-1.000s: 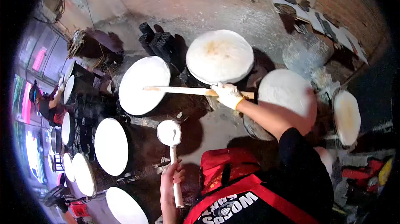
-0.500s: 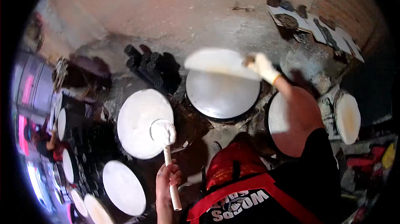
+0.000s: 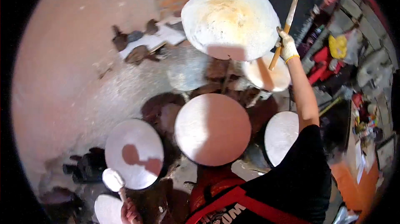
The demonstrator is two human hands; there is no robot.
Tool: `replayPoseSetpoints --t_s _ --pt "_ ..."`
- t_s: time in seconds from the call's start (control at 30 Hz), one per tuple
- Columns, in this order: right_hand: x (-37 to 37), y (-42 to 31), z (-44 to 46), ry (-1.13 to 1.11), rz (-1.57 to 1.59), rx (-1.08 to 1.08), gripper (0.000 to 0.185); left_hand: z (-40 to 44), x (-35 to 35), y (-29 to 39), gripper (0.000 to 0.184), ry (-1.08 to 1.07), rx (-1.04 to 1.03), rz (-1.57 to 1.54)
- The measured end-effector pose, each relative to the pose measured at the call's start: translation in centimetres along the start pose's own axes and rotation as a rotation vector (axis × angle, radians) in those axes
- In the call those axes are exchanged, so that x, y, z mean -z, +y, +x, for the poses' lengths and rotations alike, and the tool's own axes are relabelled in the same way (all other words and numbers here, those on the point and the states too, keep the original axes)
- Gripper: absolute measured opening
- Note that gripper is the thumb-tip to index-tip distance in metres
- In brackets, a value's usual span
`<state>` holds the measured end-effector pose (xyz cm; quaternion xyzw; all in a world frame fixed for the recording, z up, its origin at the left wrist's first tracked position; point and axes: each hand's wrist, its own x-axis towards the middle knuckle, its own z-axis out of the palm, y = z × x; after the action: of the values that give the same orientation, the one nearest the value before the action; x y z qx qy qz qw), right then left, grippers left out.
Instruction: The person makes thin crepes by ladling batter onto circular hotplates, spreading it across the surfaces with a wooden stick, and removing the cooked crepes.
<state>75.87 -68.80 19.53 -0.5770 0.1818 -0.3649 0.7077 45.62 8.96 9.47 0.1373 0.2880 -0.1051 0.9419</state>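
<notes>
My right hand (image 3: 288, 49), in a white knit glove, pinches the edge of a large thin pancake (image 3: 231, 19) raised in front of me. The same hand grips a long wooden stick (image 3: 294, 3) that slants past the pancake's right side. Below the raised pancake lies a round stack of pancakes (image 3: 260, 78), partly covered by it. At the lower left, my bare left hand (image 3: 131, 213) is closed around the handle of a ladle (image 3: 112, 179) coated in white batter. The ladle's head overlaps the lower left edge of a grey round griddle (image 3: 139, 147).
Another round griddle (image 3: 212, 130) with a pale surface stands in front of me, and one more (image 3: 281, 136) sits to its right. Dark cylinders (image 3: 87, 165) are piled at left. A white board (image 3: 143, 42) holds dark objects by the wall. Red and yellow bags (image 3: 329, 57) lie at right.
My view has turned right. The right hand has carried the pancake off the griddle and up to the right, over the stack. My left hand still holds the ladle, now lower in view.
</notes>
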Motion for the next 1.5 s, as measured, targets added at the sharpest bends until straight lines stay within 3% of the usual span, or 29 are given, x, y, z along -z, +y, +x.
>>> replayPoseSetpoints --t_s 0.07,0.13,0.2,0.27,0.3,0.37,0.53,0.67,0.73,0.77,0.8,0.87,0.9,0.93,0.97,1.07,1.1,1.13,1.17,1.2,1.23,1.27,1.33,1.4,1.5 --pt "8.3 1.8 5.5 -0.001 0.161 -0.051 0.015 1.6 -5.4 -5.3 0.030 0.124 -0.263 0.308" --pt "14.8 6.6 7.3 0.138 0.166 -0.102 0.015 1.6 -8.7 -8.7 0.032 0.243 -0.544 0.608" --pt "19.2 12.0 8.8 0.182 0.203 -0.119 0.015 1.4 -14.0 -13.3 0.026 0.540 -0.793 1.670" --pt "21.1 16.1 8.3 0.441 0.216 -0.103 0.016 2.2 -13.3 -11.6 0.027 0.116 -0.292 0.590" --pt "24.4 20.2 9.3 0.502 0.202 -0.265 0.017 2.4 -12.0 -9.9 0.028 -0.084 -0.047 0.041" --pt "28.5 26.0 9.8 0.604 0.184 -0.529 0.023 2.6 -10.9 -8.8 0.029 -0.071 -0.222 0.450" --pt "29.4 28.1 8.9 0.710 -0.303 -0.608 0.026 2.0 -8.9 -8.2 0.031 -0.016 -0.637 1.477" --pt "28.5 26.6 8.3 0.729 -0.846 -0.665 0.028 0.1 -12.6 -11.1 0.025 0.032 -0.436 0.699" --pt "27.9 25.0 7.0 0.737 -0.942 -0.600 0.030 0.3 -13.8 -11.6 0.028 0.015 -0.991 1.884" --pt "27.4 24.9 6.2 0.710 -0.961 -0.507 0.028 -1.2 -14.1 -12.4 0.036 0.074 -1.221 2.502" --pt "27.1 24.3 4.6 0.649 -0.888 -0.387 0.027 -0.3 -13.3 -12.6 0.035 0.195 -1.038 1.906" --pt "24.4 22.5 -0.4 0.440 -0.578 -0.245 0.026 -1.3 -15.2 -14.4 0.036 0.396 -0.882 1.300" --pt "22.7 21.1 -3.7 0.327 -0.409 -0.238 0.026 -2.5 -14.7 -12.6 0.032 0.228 -0.721 1.309" --pt "20.7 19.2 -7.7 0.231 -0.276 -0.273 0.027 -1.9 -15.6 -13.3 0.031 0.256 -0.730 1.040" --pt "19.0 17.6 -11.5 0.138 -0.169 -0.323 0.028 -2.7 -17.7 -15.0 0.032 0.410 -0.740 1.244" --pt "14.8 16.3 -22.4 -0.104 -0.016 -0.490 0.034 -2.2 -15.4 -12.6 0.035 0.031 -0.619 1.416" --pt "14.3 19.1 -24.7 -0.212 -0.001 -0.447 0.036 -0.6 -14.4 -11.0 0.037 -0.021 -0.499 1.275" --pt "14.0 22.0 -26.9 -0.351 0.028 -0.573 0.037 2.4 -13.6 -9.1 0.035 0.161 -0.335 1.003" --pt "13.6 24.9 -29.0 -0.494 0.040 -0.696 0.041 5.9 -11.7 -6.2 0.033 0.100 -0.095 0.669" --pt "11.2 24.4 -32.1 -0.524 -0.010 -0.787 0.043 8.6 -9.7 -4.8 0.034 0.032 -0.085 0.758" --pt "8.7 23.9 -35.2 -0.556 -0.060 -0.878 0.045 10.2 -10.5 -5.3 0.027 0.127 -0.110 0.821" --pt "3.6 21.2 -40.9 -0.402 -0.186 -0.747 0.044 13.6 -8.1 -3.3 0.027 0.079 -0.024 0.884" --pt "-1.5 20.2 -45.6 -0.680 -0.237 -0.799 0.038 17.3 -6.5 -2.1 0.021 0.122 -0.140 1.233" --pt "-4.7 24.2 -51.4 -0.691 -0.356 -0.484 0.032 21.1 -4.5 0.4 0.017 0.189 -0.440 1.847" --pt "-10.5 23.1 -58.3 -0.648 -0.529 -0.223 0.026 24.7 -1.1 4.9 0.013 0.095 -1.063 2.228"
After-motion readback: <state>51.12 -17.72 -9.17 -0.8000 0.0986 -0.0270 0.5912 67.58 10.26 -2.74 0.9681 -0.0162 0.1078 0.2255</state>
